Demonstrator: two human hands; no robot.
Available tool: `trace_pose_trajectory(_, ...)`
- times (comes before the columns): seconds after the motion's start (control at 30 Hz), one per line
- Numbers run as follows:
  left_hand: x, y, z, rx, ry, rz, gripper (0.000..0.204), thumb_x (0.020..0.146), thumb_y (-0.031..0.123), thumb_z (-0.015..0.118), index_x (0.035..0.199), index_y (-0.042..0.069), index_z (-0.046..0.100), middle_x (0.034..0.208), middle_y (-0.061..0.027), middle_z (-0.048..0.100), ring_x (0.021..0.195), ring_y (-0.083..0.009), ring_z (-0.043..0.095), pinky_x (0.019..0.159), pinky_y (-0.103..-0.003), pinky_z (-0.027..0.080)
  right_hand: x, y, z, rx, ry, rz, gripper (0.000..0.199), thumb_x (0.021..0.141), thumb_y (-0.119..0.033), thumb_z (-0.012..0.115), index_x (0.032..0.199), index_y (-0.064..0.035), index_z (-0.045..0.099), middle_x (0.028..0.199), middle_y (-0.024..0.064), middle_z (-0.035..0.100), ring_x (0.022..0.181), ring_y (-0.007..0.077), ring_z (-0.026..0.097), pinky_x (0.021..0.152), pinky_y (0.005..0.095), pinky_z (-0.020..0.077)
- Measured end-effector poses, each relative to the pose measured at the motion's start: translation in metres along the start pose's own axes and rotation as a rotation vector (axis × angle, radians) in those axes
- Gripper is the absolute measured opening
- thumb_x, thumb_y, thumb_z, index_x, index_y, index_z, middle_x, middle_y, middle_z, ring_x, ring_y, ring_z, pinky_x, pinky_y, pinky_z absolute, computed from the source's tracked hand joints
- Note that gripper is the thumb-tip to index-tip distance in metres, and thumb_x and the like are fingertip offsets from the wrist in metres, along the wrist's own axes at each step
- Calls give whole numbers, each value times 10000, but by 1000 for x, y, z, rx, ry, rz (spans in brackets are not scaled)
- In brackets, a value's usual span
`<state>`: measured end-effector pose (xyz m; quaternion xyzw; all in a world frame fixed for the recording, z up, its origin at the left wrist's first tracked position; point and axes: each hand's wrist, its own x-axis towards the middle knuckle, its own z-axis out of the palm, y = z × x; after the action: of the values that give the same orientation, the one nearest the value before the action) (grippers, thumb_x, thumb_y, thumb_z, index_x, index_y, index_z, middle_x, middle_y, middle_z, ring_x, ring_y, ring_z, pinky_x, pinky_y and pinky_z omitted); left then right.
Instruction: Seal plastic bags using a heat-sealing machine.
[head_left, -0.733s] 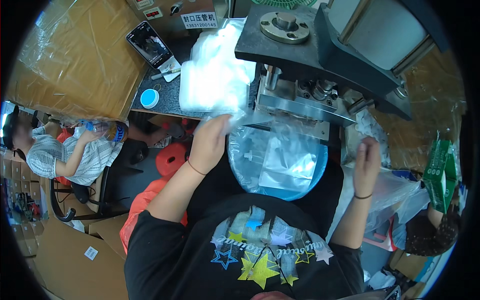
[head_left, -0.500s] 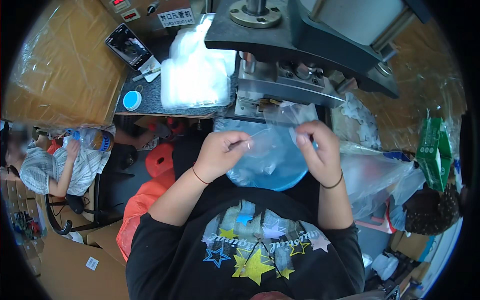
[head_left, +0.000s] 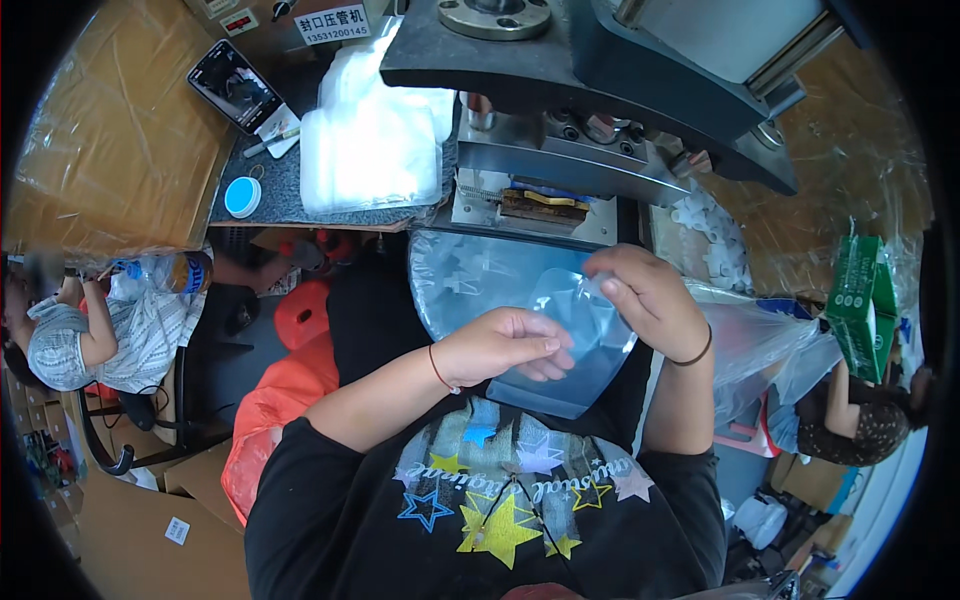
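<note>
In the head view, the right hand (head_left: 645,303) had its fingertips pinched on the upper end of a clear, limp, rectangular plastic bag (head_left: 598,338), which hung slanting over a round blue plastic basin (head_left: 450,312), its lower end reaching the person's lap. The left hand (head_left: 507,347) lay across the bag's left side with fingers loosely bent; whether it gripped the film could not be told.

The likeliest trouble was a slip: so thin and smooth a film, held surely at only one end, could have slid out or creased if tugged. Bits of clear plastic (head_left: 470,277) lay in the basin, and the bag might have clung to them.

Beyond the basin, a heavy dark metal press (head_left: 590,155) stood raised above a small brown block (head_left: 543,207); fingers straying between them could have been crushed had it come down. On the speckled dark desk (head_left: 275,208), a stack of translucent white plastic bags (head_left: 370,165) sat close to the front edge, where a brushing forearm might have sent slick sheets off.
</note>
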<state>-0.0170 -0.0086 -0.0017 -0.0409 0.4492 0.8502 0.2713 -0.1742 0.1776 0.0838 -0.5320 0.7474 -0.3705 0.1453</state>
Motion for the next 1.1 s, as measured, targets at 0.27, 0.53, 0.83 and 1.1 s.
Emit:
trace_pose_trajectory(0.27,18,21,-42,-125,128,170,306,946,72,633,1242,5,593,1125,-135,696,974,-218,706,807,-344,588,-25,87,-34,-939,343,413,402,908,-165,654,1289,-81,557,1274,203,546,1078,407,583,950,480,471)
trace_pose_trajectory(0.53,17,34,-49,104,509,588,310,909,125,697,1141,2,533,951,-80,626,827,-171,668,720,-308,550,-26,95,-29,-714,339,465,334,861,-165,712,1184,-126,636,1061,149,556,1005,380,592,843,475,489)
trace_pose_trajectory(0.83,-59,52,-100,1940,978,661,272,971,192,596,1169,11,635,1229,-182,633,1099,-392,609,950,-425,485,-30,93,-30,-963,529,259,191,895,-132,656,1058,-32,658,979,149,619,884,357,614,796,454,492)
trace_pose_trajectory(1.1,-54,34,-47,642,657,494,120,908,71,668,973,-15,721,853,-34,720,801,-67,649,732,-238,520,0,4,24,-343,340,-68,129,928,-105,613,1014,-13,645,964,153,679,837,299,656,760,367,517)
